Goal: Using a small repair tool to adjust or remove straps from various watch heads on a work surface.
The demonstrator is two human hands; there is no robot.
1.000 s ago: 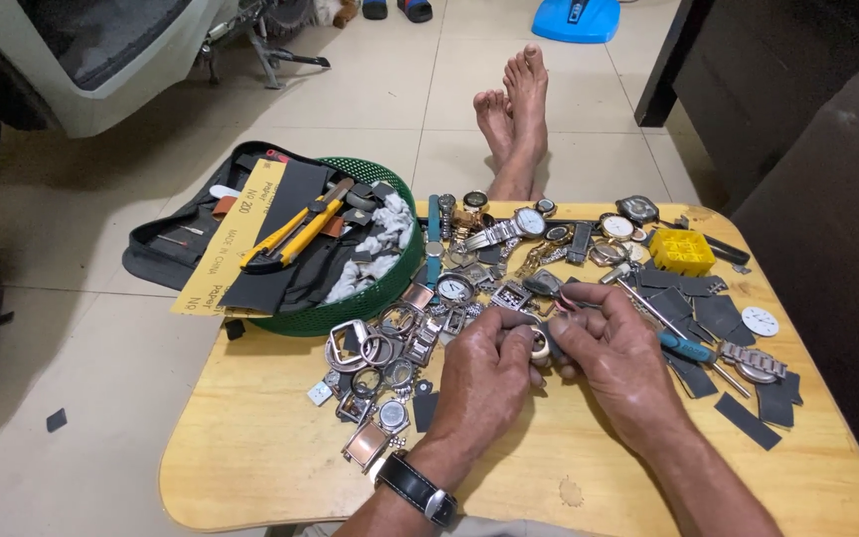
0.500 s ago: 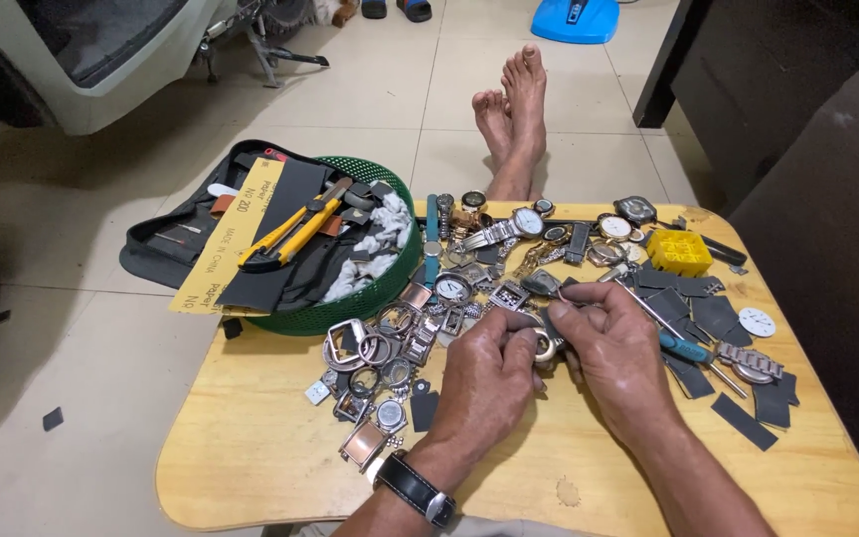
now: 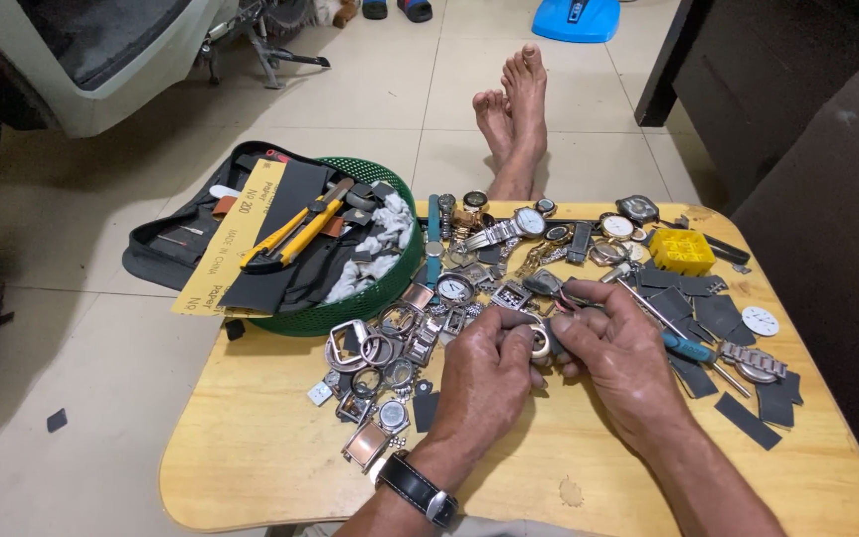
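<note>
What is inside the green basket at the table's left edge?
The green basket holds yellow-handled pliers, black sheets, a yellow sandpaper sheet and crumpled white cloth. Its bottom is covered.

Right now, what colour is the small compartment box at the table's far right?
Yellow: the small compartment box shows plainly in the head view.

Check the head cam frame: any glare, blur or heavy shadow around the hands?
Head view: sharp and evenly lit, no motion blur on the left hand or right hand; soft shadow under both on the wooden table; small glints on the watch case between the fingers; dark corners at right and left edges.
</note>
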